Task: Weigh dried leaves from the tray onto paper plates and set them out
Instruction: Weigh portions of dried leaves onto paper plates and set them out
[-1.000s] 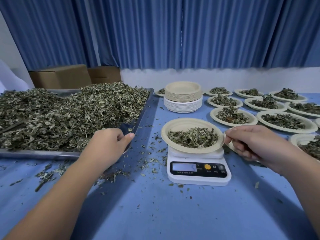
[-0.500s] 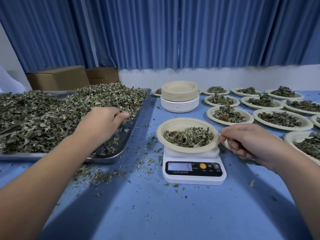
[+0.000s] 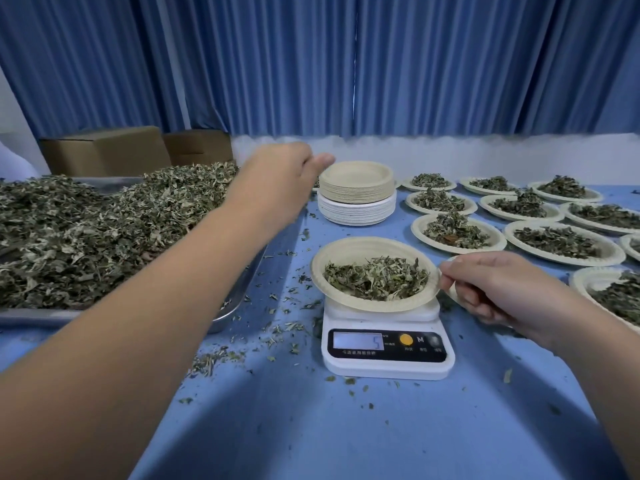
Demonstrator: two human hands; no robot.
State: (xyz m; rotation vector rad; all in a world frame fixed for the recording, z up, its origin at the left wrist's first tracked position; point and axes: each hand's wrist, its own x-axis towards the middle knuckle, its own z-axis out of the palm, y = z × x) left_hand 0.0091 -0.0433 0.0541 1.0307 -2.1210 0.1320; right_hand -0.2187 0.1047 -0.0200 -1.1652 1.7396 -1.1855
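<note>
So, plate (image 3: 346, 247) of leaves (image 3: 377, 280) sits on the scale (image 3: 386, 356), display reads 5. The right hand (image 3: 498, 289) pinches its rim. The left hand (image 3: 277, 181) is above the tray (image 3: 235, 301) corner near the stack (image 3: 356, 194). It's motion-blurred, fingers hidden, so can't tell its grip. The filled plates (image 3: 561, 252) at right are partly cut off.

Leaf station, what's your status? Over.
Left hand by plate stack, fingers hidden. Right hand pinching plate rim on scale, reading 5. Nothing in the way.
</note>
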